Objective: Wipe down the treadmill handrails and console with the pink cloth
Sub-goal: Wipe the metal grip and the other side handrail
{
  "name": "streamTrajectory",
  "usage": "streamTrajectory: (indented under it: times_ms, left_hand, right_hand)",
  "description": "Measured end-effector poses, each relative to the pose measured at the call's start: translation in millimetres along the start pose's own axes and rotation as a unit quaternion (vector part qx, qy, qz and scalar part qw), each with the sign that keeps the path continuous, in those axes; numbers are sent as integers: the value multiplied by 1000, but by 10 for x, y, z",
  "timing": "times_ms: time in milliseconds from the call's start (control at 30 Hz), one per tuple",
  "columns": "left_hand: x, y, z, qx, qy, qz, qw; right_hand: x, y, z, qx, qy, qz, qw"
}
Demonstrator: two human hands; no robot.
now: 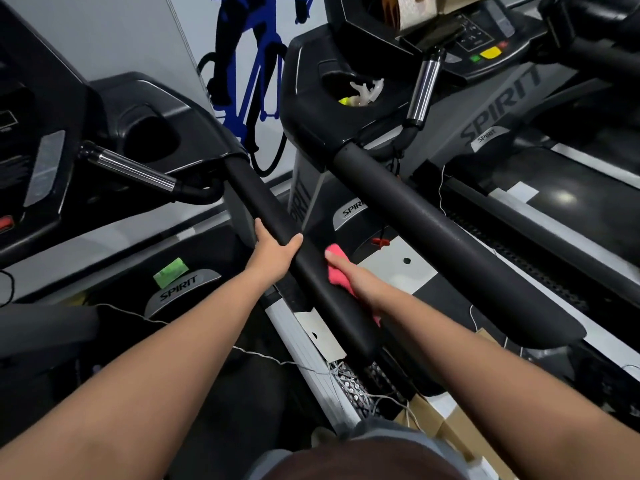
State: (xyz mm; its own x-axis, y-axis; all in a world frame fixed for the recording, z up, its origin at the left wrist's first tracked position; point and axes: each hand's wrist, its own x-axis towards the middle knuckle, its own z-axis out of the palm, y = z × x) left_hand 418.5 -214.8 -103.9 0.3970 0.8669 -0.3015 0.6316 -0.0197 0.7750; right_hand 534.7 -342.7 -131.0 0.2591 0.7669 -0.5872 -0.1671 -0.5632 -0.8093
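Note:
A black padded handrail (263, 209) of the left treadmill runs from its console down toward me. My left hand (273, 251) grips it from the left, thumb over the top. My right hand (360, 278) holds the pink cloth (337, 271) against the rail's right side, just below the left hand; part of the cloth is hidden behind the rail. The second treadmill's handrail (446, 233) lies parallel on the right, leading up to its console (485, 46) with green, yellow and red buttons.
The left treadmill's console (45, 161) and chrome pulse grip (131, 168) are at the left. A cup holder (360, 95) holds clutter. White tags, string and cardboard boxes (446, 424) lie between the decks. A wall with a blue cyclist graphic (249, 81) stands behind.

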Motion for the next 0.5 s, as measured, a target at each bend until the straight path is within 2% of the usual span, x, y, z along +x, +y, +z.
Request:
streamTrajectory:
  times_ms: [67,167,233,300,333,400,500]
  left_hand:
    - [-27,-71,-67,-48,1,8,999]
    - [-71,-226,-146,-85,5,-22,996]
    - [-129,-390,-170,-70,-14,-46,996]
    - [-186,-534,-205,-37,-29,-56,997]
    - [-198,-578,-234,-27,-28,-56,998]
    - [-172,-611,-326,-19,-21,-52,998]
    - [-72,-606,-495,-6,-6,-37,999]
  right_hand:
    - [47,-225,131,-114,37,-50,991]
    - [-24,-333,374,-306,115,-102,939]
    - [-182,-279,517,-404,167,-135,889]
    - [-333,-155,602,-510,174,-179,823]
    - [-399,-86,607,-543,164,-192,801]
    - [-475,18,560,-573,158,-200,779]
    - [-473,60,539,-581,159,-191,776]
